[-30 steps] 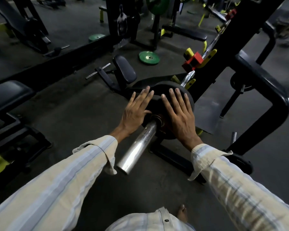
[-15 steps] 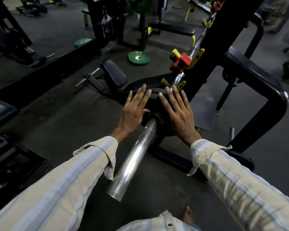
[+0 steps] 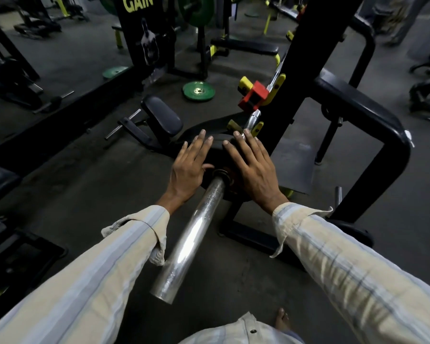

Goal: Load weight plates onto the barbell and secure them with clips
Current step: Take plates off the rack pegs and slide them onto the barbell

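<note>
Step in hand: seating a plate. Black weight plate (image 3: 217, 147) sits on the barbell sleeve (image 3: 196, 232), well in from the sleeve's free end, close against the rack upright (image 3: 298, 78). Left hand (image 3: 188, 167) and right hand (image 3: 255, 170) lie flat on the plate face, either side of the sleeve, fingers spread wide, gripping nothing. No clip visible on the sleeve. Judgement: plate looks near home; next move calls for fetching a clip and sliding it along the sleeve up to the plate.
</note>
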